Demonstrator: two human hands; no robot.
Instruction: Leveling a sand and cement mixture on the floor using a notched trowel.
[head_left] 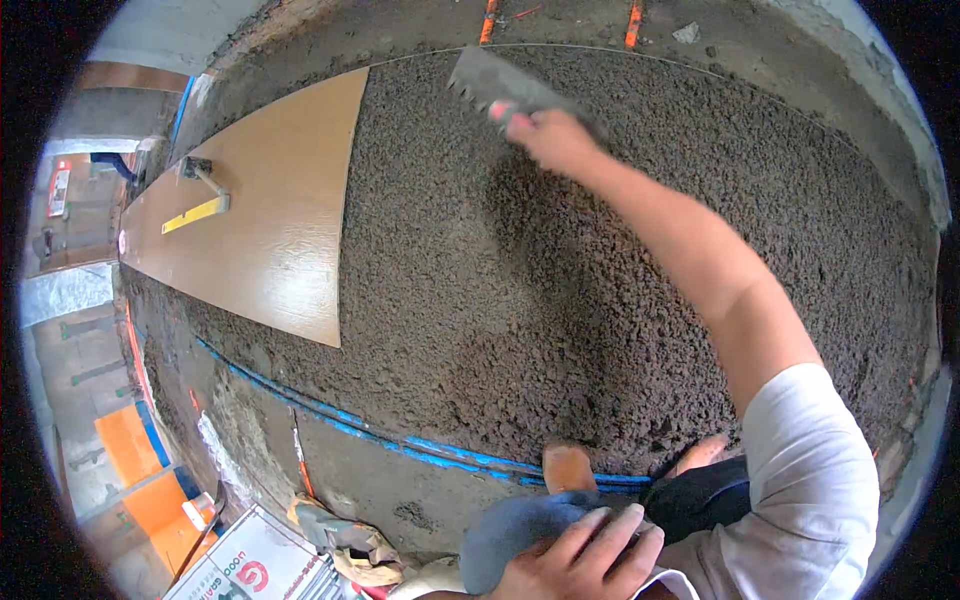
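Note:
At the far side my right hand (560, 142), arm stretched out, is closed round the red handle of a notched trowel (500, 78). The metal blade lies low over the rough, grainy grey mortar bed (430, 270); whether it touches the surface I cannot tell. My left hand (595, 560) rests on my bent knee at the lower edge, fingers spread and nothing held. A large glossy brown tile (290, 200) lies on the bed to the left of the trowel.
A tool with a yellow bar (197, 214) lies on the tile. Blue pipes (350, 420) run along the bed's near edge. Orange pipes (633, 25) come in at the far side. A white printed box (255, 560), a crumpled bag (350, 535) and orange pieces (130, 443) are at lower left.

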